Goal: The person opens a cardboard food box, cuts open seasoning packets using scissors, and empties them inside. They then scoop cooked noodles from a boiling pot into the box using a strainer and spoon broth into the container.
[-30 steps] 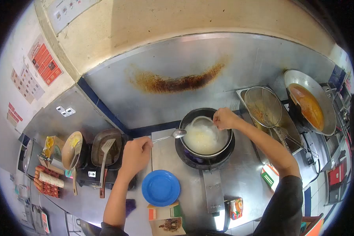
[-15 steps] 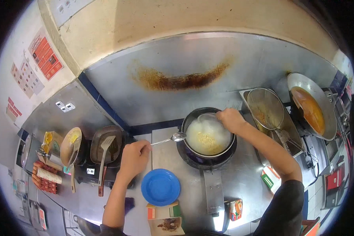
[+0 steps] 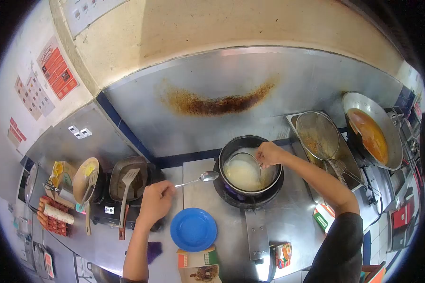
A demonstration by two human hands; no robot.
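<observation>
My left hand (image 3: pixel 157 202) is closed around the handle of a metal spoon (image 3: pixel 209 176). The spoon's bowl points right and hangs just outside the left side of a black pot (image 3: pixel 225 148). Over the pot's right side, my right hand (image 3: pixel 270 154) grips what looks like a round ladle (image 3: pixel 259 170), its head in the pot and partly sunk. Pale, cloudy liquid (image 3: pixel 240 179) fills much of the pot, which sits on a burner (image 3: pixel 229 200). Below my left hand's spoon, a blue plate (image 3: pixel 175 229) rests on the steel counter.
Left of me stand a pan with a spatula (image 3: pixel 87 177), a square pan (image 3: pixel 119 188) and sausage-like rolls (image 3: pixel 55 214). To the right are a metal tray (image 3: pixel 309 158) bearing a strainer (image 3: pixel 318 134), and a wok (image 3: pixel 393 141) of orange-brown liquid. Cartons (image 3: pixel 198 265) lie near the front edge.
My right hand has moved down and slightly left with the ladle, and the yellowish clump on the liquid has mostly spread out. The spoon has shifted a little left and down.
</observation>
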